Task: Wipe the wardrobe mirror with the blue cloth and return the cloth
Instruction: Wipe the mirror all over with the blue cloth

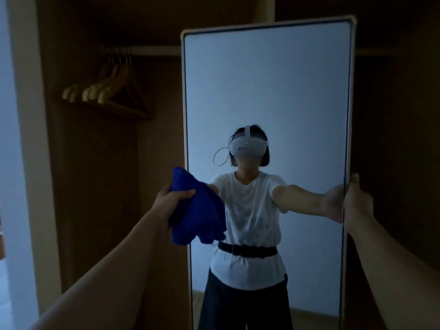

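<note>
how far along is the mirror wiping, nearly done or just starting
Looks early or midway. Done: the left hand already grips the bunched blue cloth. In hand: the cloth sits at the left edge of the mirror, about mid-height, while the right hand holds the mirror's right edge. How much glass is already wiped cannot be told in this dim light. Left: finishing the wipe and returning the cloth.

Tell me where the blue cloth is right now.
In the head view, the blue cloth is bunched in the left hand, at the mirror's left edge about mid-height, below and right of the wooden hangers.
</note>
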`<state>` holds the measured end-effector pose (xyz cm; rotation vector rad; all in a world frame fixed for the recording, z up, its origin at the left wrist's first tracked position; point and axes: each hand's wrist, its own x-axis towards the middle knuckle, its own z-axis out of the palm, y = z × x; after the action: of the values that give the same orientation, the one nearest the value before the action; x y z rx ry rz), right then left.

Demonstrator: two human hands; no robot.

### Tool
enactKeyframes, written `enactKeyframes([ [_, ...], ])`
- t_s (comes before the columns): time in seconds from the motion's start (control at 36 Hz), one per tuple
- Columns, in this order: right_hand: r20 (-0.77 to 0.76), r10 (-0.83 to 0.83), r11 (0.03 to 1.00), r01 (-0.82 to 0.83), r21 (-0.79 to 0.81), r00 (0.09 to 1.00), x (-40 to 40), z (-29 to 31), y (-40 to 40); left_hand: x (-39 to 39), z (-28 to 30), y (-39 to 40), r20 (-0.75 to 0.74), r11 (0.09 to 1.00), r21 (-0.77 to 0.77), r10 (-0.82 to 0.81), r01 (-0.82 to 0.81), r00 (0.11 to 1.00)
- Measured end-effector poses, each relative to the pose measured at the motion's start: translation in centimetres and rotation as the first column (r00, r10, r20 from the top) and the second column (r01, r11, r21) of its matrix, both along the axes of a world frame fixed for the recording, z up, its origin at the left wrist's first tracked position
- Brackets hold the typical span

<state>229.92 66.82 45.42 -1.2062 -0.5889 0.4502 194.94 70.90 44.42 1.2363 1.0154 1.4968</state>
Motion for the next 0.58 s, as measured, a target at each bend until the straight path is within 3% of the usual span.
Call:
enactKeyframes([
  [0.11, -0.001, -0.082, 0.997, 0.082, -0.006, 0.997, 1.5, 0.6, 1.5, 0.2, 3.1, 0.0, -0.010, 0.997, 0.065, 0.041, -0.040, 0.999],
  [0.31, 0.129, -0.244, 0.967, 0.252, -0.047, 0.961, 0.7, 1.8, 1.8, 0.3, 6.0, 0.4, -0.016, 0.988, 0.143, 0.062, -0.059, 0.998],
  [0.58, 0.192, -0.288, 0.951, 0.304, -0.059, 0.938, 0.7, 1.4, 3.7, 0.5, 13.4, 0.9, 0.024, 0.949, 0.307, 0.061, -0.065, 0.998],
])
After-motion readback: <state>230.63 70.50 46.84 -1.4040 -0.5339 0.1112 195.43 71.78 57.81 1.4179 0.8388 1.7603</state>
